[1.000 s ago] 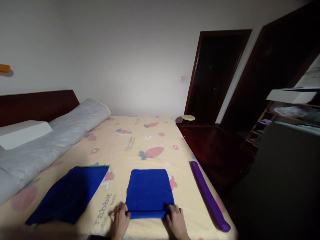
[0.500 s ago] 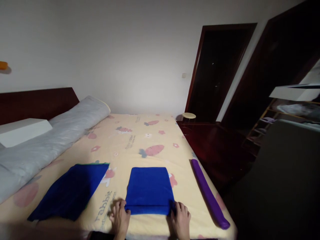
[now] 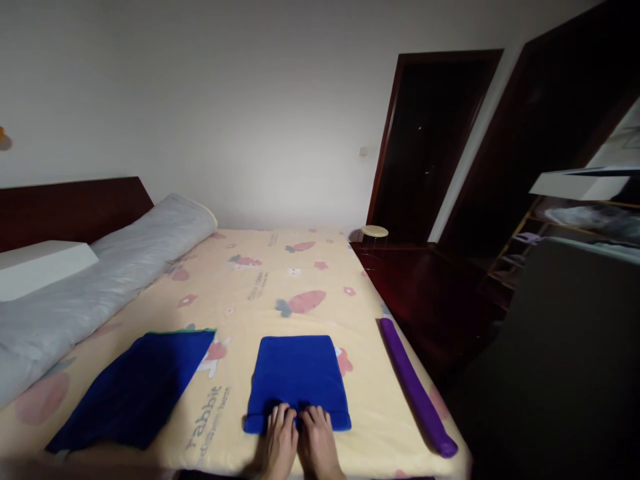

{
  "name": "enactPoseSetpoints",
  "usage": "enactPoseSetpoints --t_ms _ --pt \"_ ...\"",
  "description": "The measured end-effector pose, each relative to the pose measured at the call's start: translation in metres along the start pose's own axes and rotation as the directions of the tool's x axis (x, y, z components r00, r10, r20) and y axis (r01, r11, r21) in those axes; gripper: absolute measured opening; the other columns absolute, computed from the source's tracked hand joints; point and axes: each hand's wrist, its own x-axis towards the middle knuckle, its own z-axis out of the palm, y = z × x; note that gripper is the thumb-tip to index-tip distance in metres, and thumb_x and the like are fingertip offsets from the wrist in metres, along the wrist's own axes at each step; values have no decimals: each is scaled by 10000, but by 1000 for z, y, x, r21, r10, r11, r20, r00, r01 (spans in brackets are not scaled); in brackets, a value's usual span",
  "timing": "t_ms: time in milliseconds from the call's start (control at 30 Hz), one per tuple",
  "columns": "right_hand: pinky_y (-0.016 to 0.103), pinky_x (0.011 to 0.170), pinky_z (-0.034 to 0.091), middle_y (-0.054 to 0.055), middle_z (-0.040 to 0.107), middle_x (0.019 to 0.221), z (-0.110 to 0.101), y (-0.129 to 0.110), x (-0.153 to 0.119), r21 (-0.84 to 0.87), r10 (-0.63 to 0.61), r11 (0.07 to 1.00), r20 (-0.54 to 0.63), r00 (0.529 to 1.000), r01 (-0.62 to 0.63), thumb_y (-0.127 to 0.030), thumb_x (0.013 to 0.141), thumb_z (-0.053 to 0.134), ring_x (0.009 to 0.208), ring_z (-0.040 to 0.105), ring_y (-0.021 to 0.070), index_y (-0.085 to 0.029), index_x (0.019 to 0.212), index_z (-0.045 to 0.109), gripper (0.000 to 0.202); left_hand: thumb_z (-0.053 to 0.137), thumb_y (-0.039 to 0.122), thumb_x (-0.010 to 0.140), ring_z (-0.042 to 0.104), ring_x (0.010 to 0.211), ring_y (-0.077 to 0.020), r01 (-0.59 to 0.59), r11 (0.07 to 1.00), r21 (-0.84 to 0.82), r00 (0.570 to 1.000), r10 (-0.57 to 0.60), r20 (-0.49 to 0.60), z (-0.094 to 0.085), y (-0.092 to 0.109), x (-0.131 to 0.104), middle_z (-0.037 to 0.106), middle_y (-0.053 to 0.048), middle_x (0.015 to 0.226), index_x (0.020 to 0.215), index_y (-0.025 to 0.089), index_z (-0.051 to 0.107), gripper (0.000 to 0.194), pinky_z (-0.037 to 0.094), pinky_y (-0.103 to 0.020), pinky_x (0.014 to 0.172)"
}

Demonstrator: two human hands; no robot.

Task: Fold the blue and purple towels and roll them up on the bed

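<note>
A blue cloth point(image 3: 297, 370) lies flat on the bed, with a narrow fold along its near edge. My left hand point(image 3: 281, 433) and my right hand point(image 3: 318, 435) are side by side at the middle of that fold, fingers curled down and pressed on the cloth. Both hands' fingertips are partly hidden against the fabric. Farther left, a second dark blue cloth point(image 3: 137, 387) with a green edge is spread at a slant. Toward the bed's right edge lies a purple roll point(image 3: 417, 387).
The bed point(image 3: 250, 293) has a patterned yellow sheet. Grey rolled bedding point(image 3: 115, 273) and a white box point(image 3: 45, 267) are on the left. Beyond the right edge are a round stool point(image 3: 375, 231), a dark panel point(image 3: 565, 353) and a shelf with items point(image 3: 520, 237).
Both hands have moved inward from the corners of the blue cloth's near edge to its middle. The view has shifted slightly.
</note>
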Motion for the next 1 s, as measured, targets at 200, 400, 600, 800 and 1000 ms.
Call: enactPoseSetpoints --t_ms 200,400,600,800,1000 --pt "365 897 367 28 669 1043 -5 24 2 0 37 999 -4 999 -37 -67 724 486 998 563 227 -275 1050 653 421 289 27 832 572 1167 -170 17 999 -49 995 -12 96 -19 -39 6 657 -39 1207 1144 271 657 541 453 -341 1008" --pt "407 956 353 60 652 1100 -17 54 -5 -53 127 990 -114 985 -134 -85 698 497 1066 548 254 -259 1114 635 471 320 -31 778 547 1221 -188 80 992 101 995 -72 -74 -25 -69 6 667 -29 1217 1150 242 671 580 405 -365 1076" --pt "336 853 379 9 665 936 6 9 7 82 -21 996 3 1000 21 -75 745 495 915 578 200 -279 952 653 331 324 2 805 589 1128 -175 89 996 23 993 -91 78 -16 -13 17 693 -25 1114 1009 263 696 498 428 -348 995" --pt "416 967 369 75 648 1222 7 37 15 4 52 999 -44 998 -51 -284 946 387 1144 566 239 -273 1187 611 329 334 184 914 531 1250 -182 74 997 -19 995 -73 62 -5 -37 24 629 -54 1310 1231 258 621 433 409 -378 1055" --pt "516 1016 348 133 589 1337 -6 80 7 -70 219 971 -103 970 -227 -453 986 259 1260 507 296 -236 1274 577 481 346 297 919 589 1185 -237 140 989 -41 975 -145 -169 -6 -77 19 666 -87 1254 1124 226 680 398 474 -435 992"
